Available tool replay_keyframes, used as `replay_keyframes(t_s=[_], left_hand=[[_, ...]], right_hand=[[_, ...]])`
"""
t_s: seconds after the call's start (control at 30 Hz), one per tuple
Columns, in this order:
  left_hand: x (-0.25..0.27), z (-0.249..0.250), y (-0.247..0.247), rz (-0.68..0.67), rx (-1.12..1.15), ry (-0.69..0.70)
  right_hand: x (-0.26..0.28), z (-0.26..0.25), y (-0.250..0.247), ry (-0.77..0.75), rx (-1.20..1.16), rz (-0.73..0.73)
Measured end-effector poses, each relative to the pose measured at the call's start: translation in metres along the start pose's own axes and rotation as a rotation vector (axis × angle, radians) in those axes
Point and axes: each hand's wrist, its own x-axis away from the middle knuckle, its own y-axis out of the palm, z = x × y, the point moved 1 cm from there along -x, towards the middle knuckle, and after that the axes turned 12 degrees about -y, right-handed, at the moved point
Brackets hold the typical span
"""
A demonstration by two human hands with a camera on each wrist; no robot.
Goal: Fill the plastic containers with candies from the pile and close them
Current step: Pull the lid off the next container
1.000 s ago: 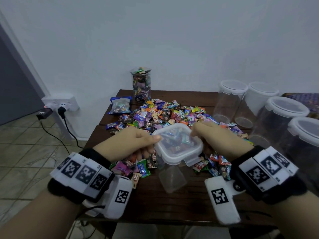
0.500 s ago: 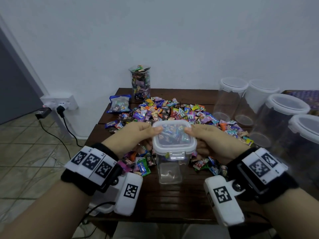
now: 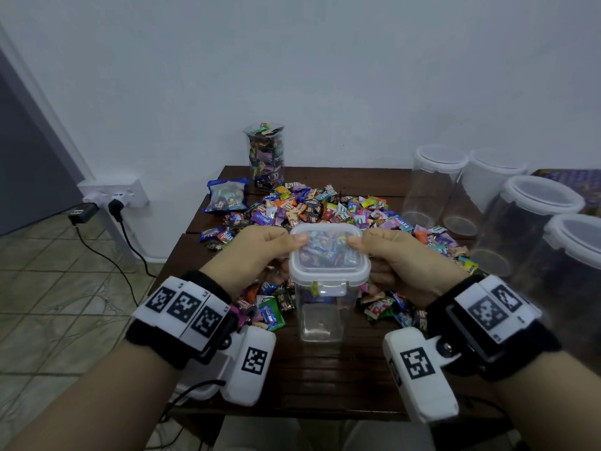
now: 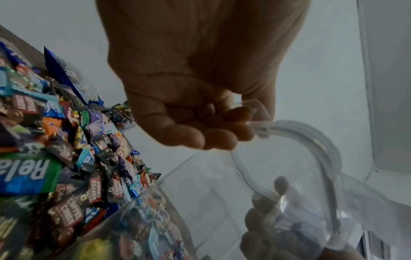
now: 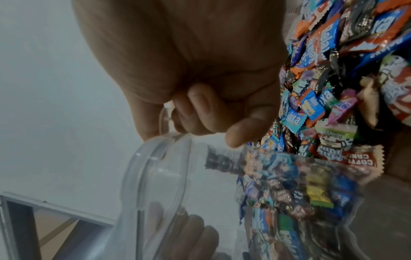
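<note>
Head view: our left hand [image 3: 257, 252] and right hand [image 3: 395, 255] pinch the lid [image 3: 328, 252] on the container [image 3: 322, 307] between them | we press both side flaps down evenly (front clip looks latched)

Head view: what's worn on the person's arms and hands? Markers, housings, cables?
Both forearms are bare, no sleeves or gloves. Each wrist carries a black band with white plates printed with black square fiducial codes, and a rounded white camera housing under it bearing one more code. A black cable trails from the left unit. The left hand and right hand wear nothing.
</note>
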Motion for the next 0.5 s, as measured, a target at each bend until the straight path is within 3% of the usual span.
replay_keyframes(t_s=[0.17, 0.3, 0.4, 0.5], left_hand=[[0.003, 0.000, -0.002, 0.018, -0.095, 0.028], [0.007, -0.011, -0.010, 0.110, -0.200, 0.028], [0.010, -0.018, -0.018, -0.027, -0.379, -0.035], [0.014, -0.020, -0.013, -0.207, -0.405, -0.065]], right_hand=[[0.001, -0.004, 0.001, 0.008, 0.038, -0.006], [0.002, -0.008, 0.000, -0.012, 0.127, 0.006], [0.002, -0.011, 0.000, -0.032, 0.234, 0.003], [0.003, -0.014, -0.001, -0.049, 0.318, 0.009]])
